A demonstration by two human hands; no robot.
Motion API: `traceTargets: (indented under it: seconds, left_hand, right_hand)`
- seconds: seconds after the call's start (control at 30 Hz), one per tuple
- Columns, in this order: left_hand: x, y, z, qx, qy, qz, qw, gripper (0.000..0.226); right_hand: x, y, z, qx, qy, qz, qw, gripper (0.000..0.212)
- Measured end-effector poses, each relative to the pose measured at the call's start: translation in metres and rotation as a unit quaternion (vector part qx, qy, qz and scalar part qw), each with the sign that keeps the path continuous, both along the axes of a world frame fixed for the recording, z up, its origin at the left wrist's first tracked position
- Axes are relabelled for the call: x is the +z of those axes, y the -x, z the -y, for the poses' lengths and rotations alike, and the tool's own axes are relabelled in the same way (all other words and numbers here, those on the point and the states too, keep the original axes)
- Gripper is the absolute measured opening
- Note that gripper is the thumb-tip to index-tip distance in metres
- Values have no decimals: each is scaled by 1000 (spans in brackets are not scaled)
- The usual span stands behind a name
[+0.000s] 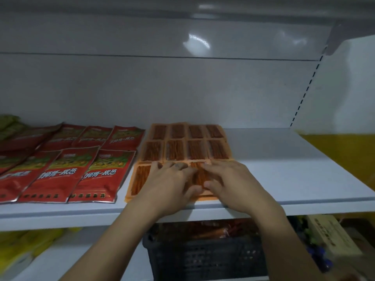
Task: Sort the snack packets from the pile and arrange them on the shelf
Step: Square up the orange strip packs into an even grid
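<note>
Your left hand [170, 183] lies flat just below the middle of the frame, fingers stretched and slightly spread, pressing on the front row of the orange packets [178, 150]. Your right hand [233, 185] lies just beside it, fingers straight and pointing up and to the left, with the thumb resting on the front packet [199, 176] that shows between the two hands. Neither hand curls round anything; both rest open on the packets.

The orange packets lie flat on the white shelf [284, 175] in a tidy grid at the centre of the frame. There are four across the back, four in the middle row, and a front row mostly covered by your hands. They touch edge to edge.

Just left of them, the red packets [81, 169] lie in two overlapping rows that run off the left edge. Some green packets [9, 124] sit at the far left, behind the red ones.

Under the shelf, at the bottom centre, a dark basket [203, 258] holds more packets, too dim to tell apart. Yellow packets [22, 246] lie at the lower left, and a pale box [332, 234] stands at the lower right.
</note>
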State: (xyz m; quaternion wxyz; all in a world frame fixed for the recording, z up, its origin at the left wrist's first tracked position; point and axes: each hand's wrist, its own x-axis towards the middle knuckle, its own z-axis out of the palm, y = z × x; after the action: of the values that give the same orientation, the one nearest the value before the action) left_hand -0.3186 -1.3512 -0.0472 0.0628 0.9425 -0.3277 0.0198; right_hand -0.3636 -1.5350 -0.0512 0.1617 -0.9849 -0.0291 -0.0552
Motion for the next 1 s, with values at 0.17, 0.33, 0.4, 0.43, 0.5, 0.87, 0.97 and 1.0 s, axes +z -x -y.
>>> traceTargets:
  seconds: [0.17,0.33,0.4,0.43,0.5,0.87,0.97,1.0]
  left_hand:
    - [2,7,20,4,-18,-5,1000,61]
    - [-1,14,41,13,-23,-7,1000,59]
    - [-2,16,46,21,-29,-9,999,57]
    - [-3,17,48,25,-32,-10,999,56]
    - [-2,18,50,33,-38,-11,999,56]
    - [1,19,52,45,-50,-44,997,57]
    - [5,20,54,45,-56,-50,996,56]
    - [5,20,54,45,-56,-50,996,56]
  right_hand:
    - [12,9,47,-61,5,2,998,50]
    - [-3,13,55,-4,-6,-63,998,52]
    - [-9,13,54,-2,-10,-75,997,52]
    - [-11,14,55,-2,-16,-76,997,51]
    - [-13,15,56,1,-26,-72,997,51]
    - [-10,21,55,1,-37,-55,998,48]
    - [-11,22,55,-3,-43,-55,998,49]
    - [-12,22,54,-5,-45,-55,997,49]
